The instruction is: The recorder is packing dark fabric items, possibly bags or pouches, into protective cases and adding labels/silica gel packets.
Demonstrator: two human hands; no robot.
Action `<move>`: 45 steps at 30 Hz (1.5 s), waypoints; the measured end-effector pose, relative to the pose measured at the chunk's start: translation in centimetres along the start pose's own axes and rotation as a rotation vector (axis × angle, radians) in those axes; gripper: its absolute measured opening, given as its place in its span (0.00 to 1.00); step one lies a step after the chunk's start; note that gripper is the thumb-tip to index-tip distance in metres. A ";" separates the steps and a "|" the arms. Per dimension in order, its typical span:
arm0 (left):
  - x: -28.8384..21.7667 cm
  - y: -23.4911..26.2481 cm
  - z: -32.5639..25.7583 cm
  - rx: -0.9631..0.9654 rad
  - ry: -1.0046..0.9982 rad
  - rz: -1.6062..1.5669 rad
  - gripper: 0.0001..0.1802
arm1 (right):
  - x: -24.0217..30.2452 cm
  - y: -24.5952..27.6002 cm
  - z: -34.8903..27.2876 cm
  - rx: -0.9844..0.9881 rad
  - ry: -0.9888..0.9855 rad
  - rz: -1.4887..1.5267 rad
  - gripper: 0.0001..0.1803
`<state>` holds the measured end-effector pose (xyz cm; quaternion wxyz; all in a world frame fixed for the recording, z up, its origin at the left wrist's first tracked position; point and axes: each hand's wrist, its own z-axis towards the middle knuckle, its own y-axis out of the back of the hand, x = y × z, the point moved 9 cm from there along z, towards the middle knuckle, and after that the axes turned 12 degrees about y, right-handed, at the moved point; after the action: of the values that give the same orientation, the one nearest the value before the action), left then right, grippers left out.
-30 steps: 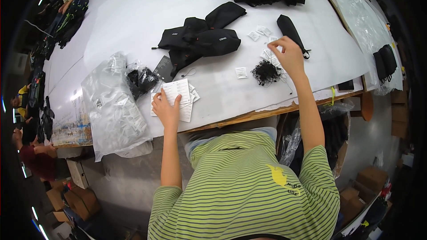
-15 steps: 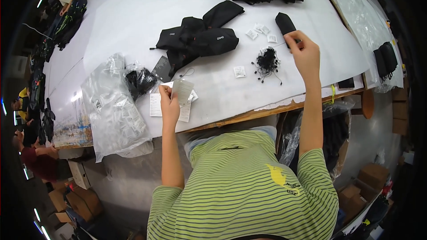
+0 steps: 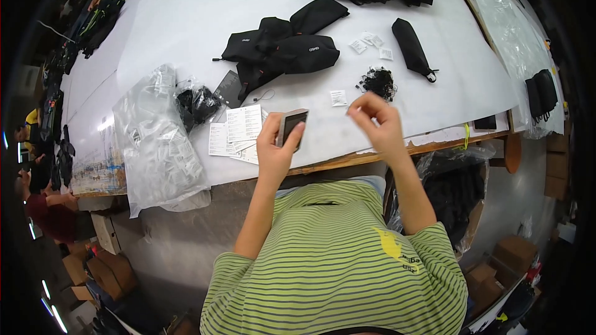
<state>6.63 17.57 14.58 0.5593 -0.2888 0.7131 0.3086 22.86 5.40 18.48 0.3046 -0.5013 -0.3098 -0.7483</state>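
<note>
My left hand (image 3: pixel 273 152) is raised over the table's front edge and grips a small grey-brown rectangular card (image 3: pixel 290 128) upright between thumb and fingers. My right hand (image 3: pixel 377 125) hovers just right of it with fingertips pinched together; anything thin between them is too small to see. Behind the right hand a tangle of black string loops (image 3: pixel 377 80) lies on the white table (image 3: pixel 186 18), beside a small white sachet (image 3: pixel 338 97). A stack of white printed cards (image 3: pixel 239 127) lies left of my left hand.
Several black pouches (image 3: pixel 282 53) are piled mid-table, and a slim black pouch (image 3: pixel 410 46) lies to the right with more sachets (image 3: pixel 370 40). Clear plastic bags (image 3: pixel 158 146) and a bagged black bundle (image 3: pixel 198 102) sit at the left. Other people are at the far left edge.
My right hand has drawn back from the black string pile toward me. My left hand has lifted a card off the paper stack and raised it.
</note>
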 end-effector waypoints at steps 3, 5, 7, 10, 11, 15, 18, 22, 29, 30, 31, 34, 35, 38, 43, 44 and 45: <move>-1.9 -1.0 -0.7 -0.031 -0.094 -0.011 0.08 | 0.8 -2.7 -1.0 0.119 -0.045 -0.082 0.05; -2.7 -1.2 -1.1 -0.042 -0.154 0.020 0.08 | 0.7 -3.4 -0.9 0.120 -0.041 -0.096 0.05; -3.6 -1.3 -1.6 -0.049 -0.197 0.062 0.08 | 1.0 -3.7 -0.8 0.123 -0.028 -0.129 0.05; -4.2 -1.2 -2.0 -0.069 -0.261 0.116 0.09 | 1.4 -3.8 -0.7 0.128 0.009 -0.193 0.04; -4.3 -1.1 -2.1 -0.080 -0.283 0.130 0.09 | 1.4 -3.9 -0.8 0.130 0.010 -0.193 0.04; -3.6 -1.0 -2.3 -0.072 -0.267 0.087 0.11 | 1.6 -4.0 -1.1 0.124 0.041 -0.248 0.04; -3.3 -0.8 -2.5 -0.060 -0.265 0.029 0.12 | 1.5 -4.2 -1.1 0.117 0.036 -0.217 0.04; -1.8 -0.7 -1.8 0.115 -0.131 -0.146 0.07 | 0.6 -4.0 -1.1 0.125 -0.045 0.039 0.05; 0.8 -3.0 -1.3 0.472 0.183 -0.288 0.10 | -0.2 -4.5 -1.9 0.250 -0.059 -0.008 0.06; 1.7 -3.6 -1.3 0.486 0.262 -0.213 0.09 | -0.1 -4.6 -1.8 0.255 -0.047 -0.005 0.06; 1.6 -3.5 -1.2 0.475 0.257 -0.218 0.08 | -0.3 -4.7 -1.8 0.264 -0.079 -0.007 0.05; 0.4 -2.9 -0.9 0.434 0.118 -0.147 0.08 | -0.5 -5.1 -1.7 0.284 -0.033 0.022 0.06; 0.1 -2.6 -0.9 0.401 0.091 -0.127 0.08 | -1.5 -5.6 -2.0 0.279 -0.186 0.183 0.06; -0.8 -2.7 -1.0 0.304 -0.066 -0.037 0.08 | -2.2 -6.2 -2.9 0.307 -0.387 0.411 0.08; -0.7 -3.5 0.9 0.261 -0.075 -0.080 0.07 | -4.4 -5.1 -3.1 0.272 -0.415 0.416 0.07; -0.8 -3.8 1.7 0.271 -0.094 -0.080 0.07 | -4.6 -5.0 -3.1 0.286 -0.400 0.417 0.07; -1.0 -3.6 2.4 0.254 -0.114 -0.076 0.07 | -4.6 -4.9 -3.4 0.291 -0.412 0.408 0.07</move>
<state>11.05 17.20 14.71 0.6420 -0.2243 0.7023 0.2103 18.65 6.50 12.34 0.4479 -0.6451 -0.3617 -0.5024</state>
